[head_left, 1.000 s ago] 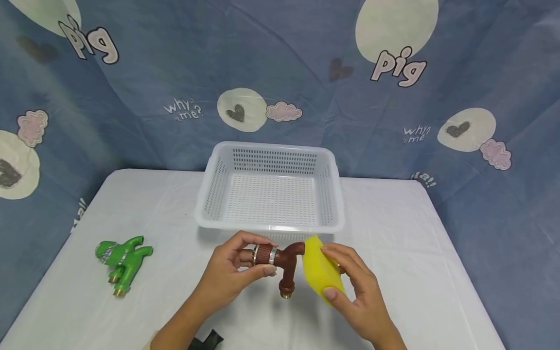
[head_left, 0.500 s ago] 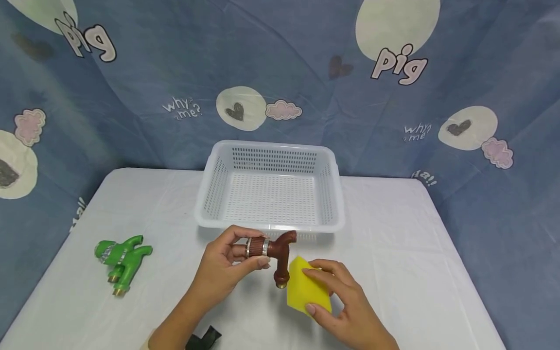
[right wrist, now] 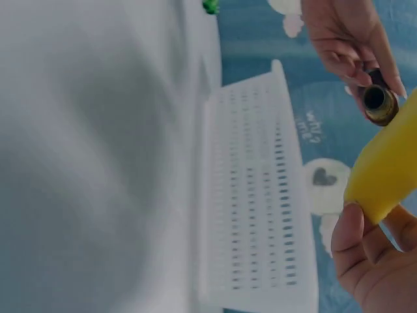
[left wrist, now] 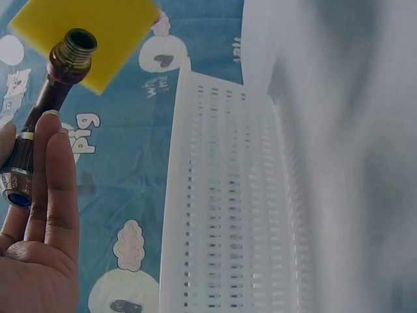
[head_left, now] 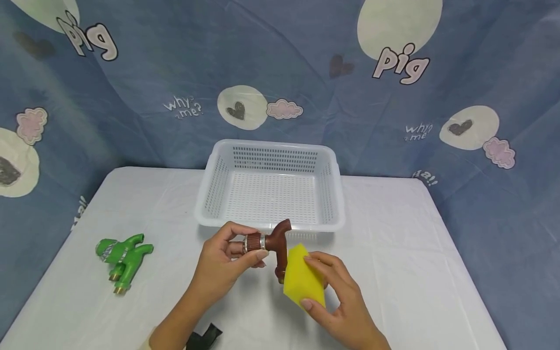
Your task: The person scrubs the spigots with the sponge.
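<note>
In the head view my left hand (head_left: 220, 260) grips a brown faucet (head_left: 277, 245) by its ribbed handle, thumb in front and fingers behind. The spout points up and to the right, and the brass-threaded end hangs down. My right hand (head_left: 341, 296) pinches a yellow sponge (head_left: 304, 277) between thumb and fingers. The sponge's left face is right at the faucet's lower pipe and overlaps its brass end. In the left wrist view the faucet's open threaded mouth (left wrist: 81, 40) shows in front of the sponge (left wrist: 111, 32). The right wrist view shows the sponge (right wrist: 388, 163) close beside the faucet (right wrist: 380, 104).
A white perforated basket (head_left: 271, 227) stands at the back of the white-covered table (head_left: 393, 233). Green faucets (head_left: 127, 260) lie at the left. A black object (head_left: 204, 336) sits at the front edge near my left forearm. A patterned blue cloth (head_left: 306, 43) hangs behind.
The faucet has risen slightly and moved left, its spout tilting upward. The sponge has shifted from the spout tip down and left to the lower pipe. Both stay held.
</note>
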`<state>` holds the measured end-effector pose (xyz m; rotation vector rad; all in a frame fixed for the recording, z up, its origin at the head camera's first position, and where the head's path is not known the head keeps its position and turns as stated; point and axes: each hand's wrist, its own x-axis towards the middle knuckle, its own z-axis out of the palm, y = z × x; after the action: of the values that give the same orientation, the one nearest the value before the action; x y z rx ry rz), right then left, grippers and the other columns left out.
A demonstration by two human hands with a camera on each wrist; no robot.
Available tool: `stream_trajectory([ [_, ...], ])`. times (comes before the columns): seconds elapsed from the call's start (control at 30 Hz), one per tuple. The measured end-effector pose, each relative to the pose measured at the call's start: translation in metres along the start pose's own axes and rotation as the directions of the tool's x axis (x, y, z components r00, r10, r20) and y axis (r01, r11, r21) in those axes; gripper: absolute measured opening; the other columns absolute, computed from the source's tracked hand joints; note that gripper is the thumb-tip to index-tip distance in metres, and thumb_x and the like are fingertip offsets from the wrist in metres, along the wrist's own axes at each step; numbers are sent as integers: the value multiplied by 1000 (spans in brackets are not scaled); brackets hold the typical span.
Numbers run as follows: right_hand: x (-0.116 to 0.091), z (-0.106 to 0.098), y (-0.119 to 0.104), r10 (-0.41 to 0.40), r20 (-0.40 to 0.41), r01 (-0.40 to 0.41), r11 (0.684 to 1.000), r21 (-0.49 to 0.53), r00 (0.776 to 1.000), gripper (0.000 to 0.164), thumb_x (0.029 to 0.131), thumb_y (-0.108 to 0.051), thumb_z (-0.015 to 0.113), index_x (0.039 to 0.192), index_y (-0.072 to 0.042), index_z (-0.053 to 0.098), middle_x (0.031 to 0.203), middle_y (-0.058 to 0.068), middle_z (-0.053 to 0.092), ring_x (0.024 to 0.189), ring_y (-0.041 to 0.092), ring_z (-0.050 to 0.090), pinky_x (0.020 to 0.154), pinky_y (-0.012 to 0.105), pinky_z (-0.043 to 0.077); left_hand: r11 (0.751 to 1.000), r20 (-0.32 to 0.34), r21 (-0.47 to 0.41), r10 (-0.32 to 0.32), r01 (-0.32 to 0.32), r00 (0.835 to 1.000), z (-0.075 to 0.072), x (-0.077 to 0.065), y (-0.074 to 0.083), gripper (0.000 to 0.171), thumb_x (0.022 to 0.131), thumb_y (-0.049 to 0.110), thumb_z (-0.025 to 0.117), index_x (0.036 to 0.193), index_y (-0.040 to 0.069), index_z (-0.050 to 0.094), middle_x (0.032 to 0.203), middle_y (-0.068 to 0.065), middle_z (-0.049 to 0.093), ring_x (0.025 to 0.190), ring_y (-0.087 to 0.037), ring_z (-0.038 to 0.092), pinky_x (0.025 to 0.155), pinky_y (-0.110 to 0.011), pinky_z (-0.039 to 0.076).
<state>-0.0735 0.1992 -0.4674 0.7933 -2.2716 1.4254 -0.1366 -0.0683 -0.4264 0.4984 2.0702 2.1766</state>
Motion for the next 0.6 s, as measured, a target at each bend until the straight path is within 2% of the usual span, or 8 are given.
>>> stream_trajectory([
  [0.3,-13,1,-1,31,50,-30,999,-10,998,64,88,-13,85,146,-7,58,142,13,55,113,21,58,77,23,51,1000,-41,-21,0,-1,999,-1,0,2,40,88,-4,81,121,0,59,102,-19,75,73,-33,75,70,-46,64],
  [0.6,-8,-3,0,-9,-12,9,999,39,1000,61,89,-11,82,145,-3,57,139,16,58,112,23,60,78,26,51,998,-40,-42,34,-35,999,0,-1,2,40,88,-7,80,122,-3,58,105,-21,73,74,-33,76,70,-48,64],
])
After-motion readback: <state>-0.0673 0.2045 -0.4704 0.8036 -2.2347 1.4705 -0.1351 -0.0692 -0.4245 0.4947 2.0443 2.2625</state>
